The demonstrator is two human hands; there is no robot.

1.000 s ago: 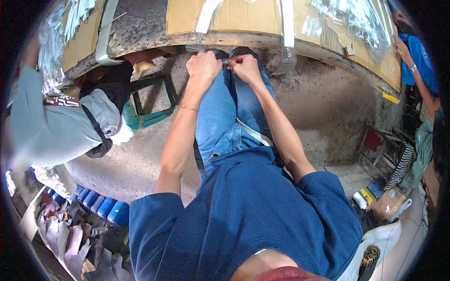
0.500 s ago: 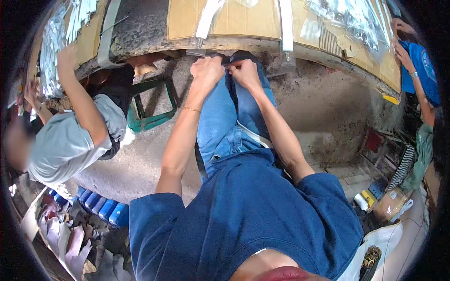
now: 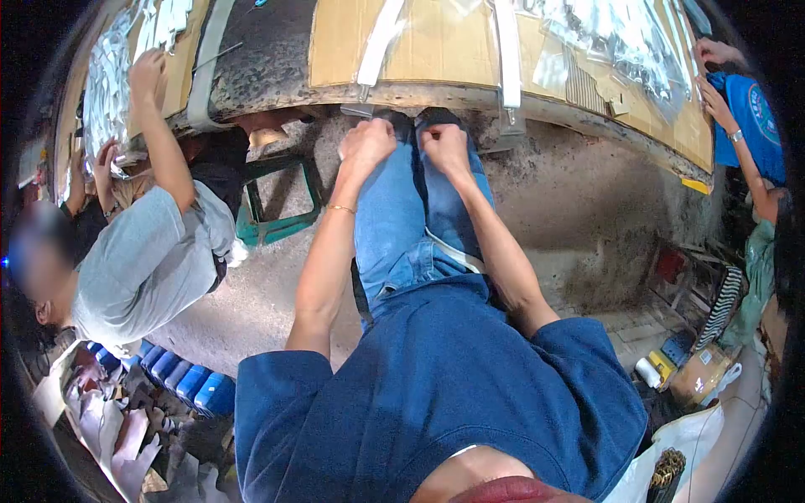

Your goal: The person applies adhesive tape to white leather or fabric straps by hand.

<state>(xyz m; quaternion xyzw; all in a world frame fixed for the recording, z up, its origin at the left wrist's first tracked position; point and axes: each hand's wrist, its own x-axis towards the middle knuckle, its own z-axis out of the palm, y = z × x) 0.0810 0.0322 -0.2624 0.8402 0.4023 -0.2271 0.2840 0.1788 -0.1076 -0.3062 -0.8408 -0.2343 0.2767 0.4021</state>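
Observation:
My left hand point(image 3: 367, 141), with a thin bracelet at the wrist, is closed and rests over the knee of my blue jeans point(image 3: 387, 197). Over the other knee lies my right hand point(image 3: 444, 147), its fingers curled in and the thumb near the index finger. Whatever either hand holds, if anything, is hidden. Just beyond them, two white straps point(image 3: 510, 63) in clear plastic sleeves hang over the edge of a workbench point(image 3: 394, 94) topped with cardboard point(image 3: 444, 50).
More plastic-wrapped white strips point(image 3: 629, 46) lie at the bench's right. A co-worker in grey point(image 3: 159, 243) sits left, by a green stool frame point(image 3: 281, 201). Another person's hand point(image 3: 715, 101) is at the right end. Blue containers point(image 3: 193, 384) and leather-like scraps point(image 3: 126, 427) lie behind left.
The view has shifted, so the bench and my hands sit lower in the picture. My hands stay closed at my knees. The left co-worker's raised hand has moved up toward the white strips.

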